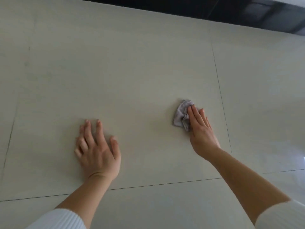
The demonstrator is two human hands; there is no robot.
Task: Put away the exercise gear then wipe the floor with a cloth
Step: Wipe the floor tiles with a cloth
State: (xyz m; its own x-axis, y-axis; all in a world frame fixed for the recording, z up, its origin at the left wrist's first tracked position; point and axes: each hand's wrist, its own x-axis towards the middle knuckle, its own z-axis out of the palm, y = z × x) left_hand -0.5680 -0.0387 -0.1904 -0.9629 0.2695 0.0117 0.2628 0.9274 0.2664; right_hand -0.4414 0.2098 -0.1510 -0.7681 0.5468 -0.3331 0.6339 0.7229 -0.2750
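A small crumpled grey cloth [181,115] lies on the pale tiled floor [132,71]. My right hand [200,131] presses flat on the cloth's right part with straight fingers, covering some of it. My left hand [97,149] rests palm down on the bare floor to the left, fingers spread, well apart from the cloth. No exercise gear is in view.
A dark strip of furniture or wall base [247,15] runs along the top right edge. Thin grout lines [221,100] cross the floor. A bright glare patch [293,129] lies at the right. White sleeves show at the bottom.
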